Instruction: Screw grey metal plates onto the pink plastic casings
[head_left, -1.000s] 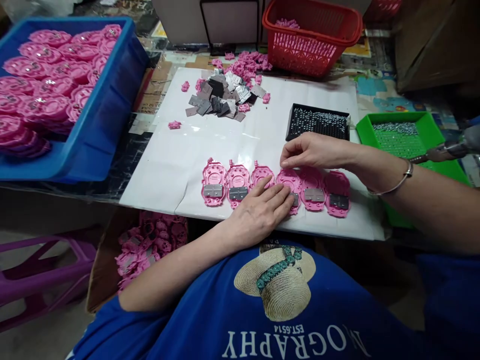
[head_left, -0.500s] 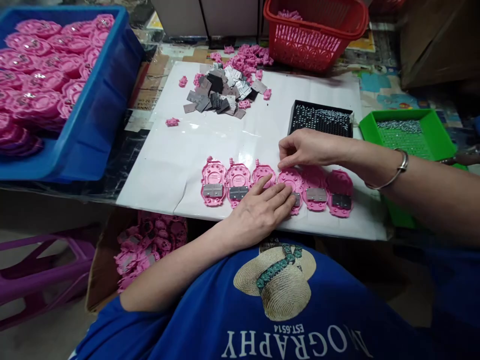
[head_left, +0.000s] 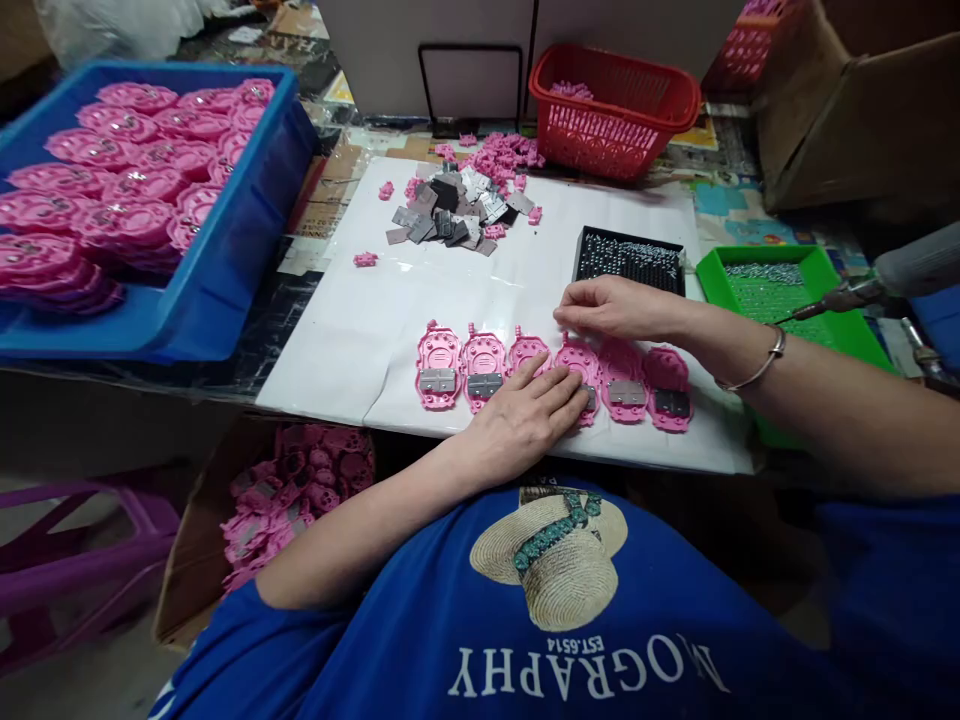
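Several pink plastic shell halves (head_left: 439,350) stand in a row on the white sheet, each visible one with a grey or black plate (head_left: 437,380) across its lower part. My left hand (head_left: 521,415) lies flat with fingers spread over the lower parts of two middle shells, partly hiding them. Just above the top edge of one of these, my right hand (head_left: 600,305) is closed in a pinch; whatever its fingertips hold is hidden. Small pink pegs show at the upper left of the leftmost shells. Beyond my right hand lies a black tray (head_left: 630,245) of screws.
Loose plates (head_left: 450,205) and small pink parts (head_left: 502,155) are heaped at the back, before a red basket (head_left: 611,125). A blue bin (head_left: 247,230) of pink shells stands left. A green tray (head_left: 817,270) and an electric screwdriver (head_left: 862,290) are right. Below sits a cardboard box (head_left: 184,560).
The view has shifted, bringing the screwdriver more into sight at the right. Both hands keep nearly the same places over the row, the right one still pinched.
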